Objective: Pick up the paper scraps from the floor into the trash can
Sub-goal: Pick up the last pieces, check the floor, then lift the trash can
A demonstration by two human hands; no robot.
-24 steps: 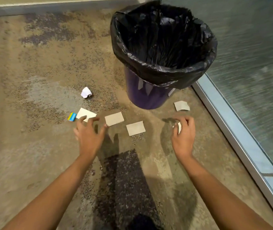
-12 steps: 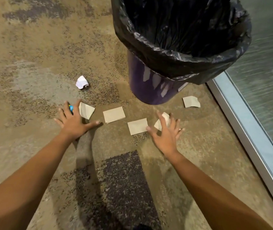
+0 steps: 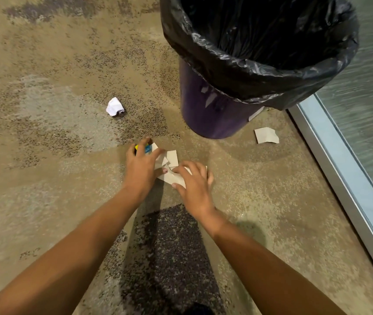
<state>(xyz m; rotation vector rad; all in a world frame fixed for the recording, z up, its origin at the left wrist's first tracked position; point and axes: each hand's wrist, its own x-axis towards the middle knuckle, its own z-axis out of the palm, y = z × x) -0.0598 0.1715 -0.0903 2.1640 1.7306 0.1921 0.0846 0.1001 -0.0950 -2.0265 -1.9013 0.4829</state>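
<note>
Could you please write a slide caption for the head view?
Left hand and right hand press on clustered paper scraps beside the trash can.

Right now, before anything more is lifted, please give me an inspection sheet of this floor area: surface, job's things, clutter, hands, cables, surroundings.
Surface: brown patterned carpet, with darker patches.
Job's things: pile of flat paper scraps between the hands; blue-and-yellow scrap under the left fingers; crumpled white paper lying apart to the left; one flat scrap right of the can's base; purple trash can with black liner, upright.
Clutter: nothing seen.
Hands: left hand presses on the scraps, fingers spread; right hand rests on the pile, fingers bent; grip unclear.
Cables: nothing seen.
Surroundings: metal frame and glass panel on the right.
</note>
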